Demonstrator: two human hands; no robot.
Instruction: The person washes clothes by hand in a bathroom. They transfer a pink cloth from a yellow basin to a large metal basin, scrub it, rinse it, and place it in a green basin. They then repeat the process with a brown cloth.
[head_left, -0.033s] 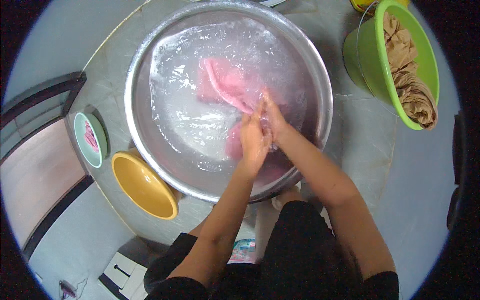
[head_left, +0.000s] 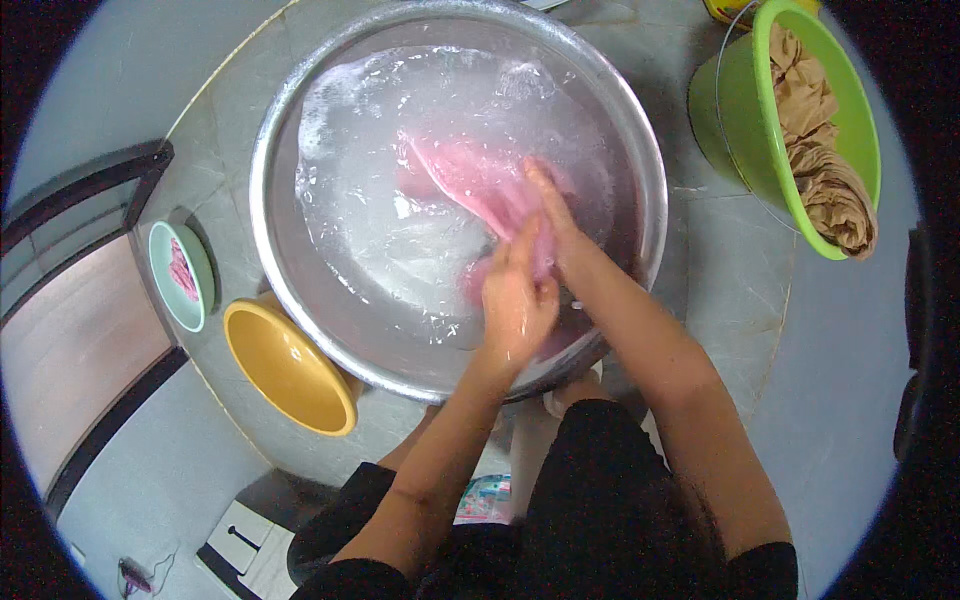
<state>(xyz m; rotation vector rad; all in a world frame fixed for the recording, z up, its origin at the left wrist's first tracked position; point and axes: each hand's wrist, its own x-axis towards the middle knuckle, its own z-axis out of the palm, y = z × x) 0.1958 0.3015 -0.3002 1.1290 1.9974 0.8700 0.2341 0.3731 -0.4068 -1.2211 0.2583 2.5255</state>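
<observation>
A wet pink cloth [head_left: 470, 180] lies partly under cloudy, soapy water in a wide metal basin [head_left: 645, 130]. Its far part spreads out toward the middle of the water, and its near part is bunched between my hands. My left hand [head_left: 517, 305] is closed on the bunched cloth, fingers pointing away from me. Just right of it, my right hand [head_left: 562, 220] grips the same cloth from the other side, its fingertips partly hidden. Both hands are over the right half of the basin. More pink fabric shows dimly below them.
At the far right stands a green bucket [head_left: 705, 120] with brown fabric [head_left: 815, 130] inside. Left of the basin are a yellow tub [head_left: 285, 365] and a pale green bowl [head_left: 205, 285] holding pink fabric [head_left: 182, 270]. My legs are against the basin's near side.
My left hand has turned and shifted slightly nearer to me. The fingers of my right hand have moved a little farther away, and the pink cloth between them has shifted.
</observation>
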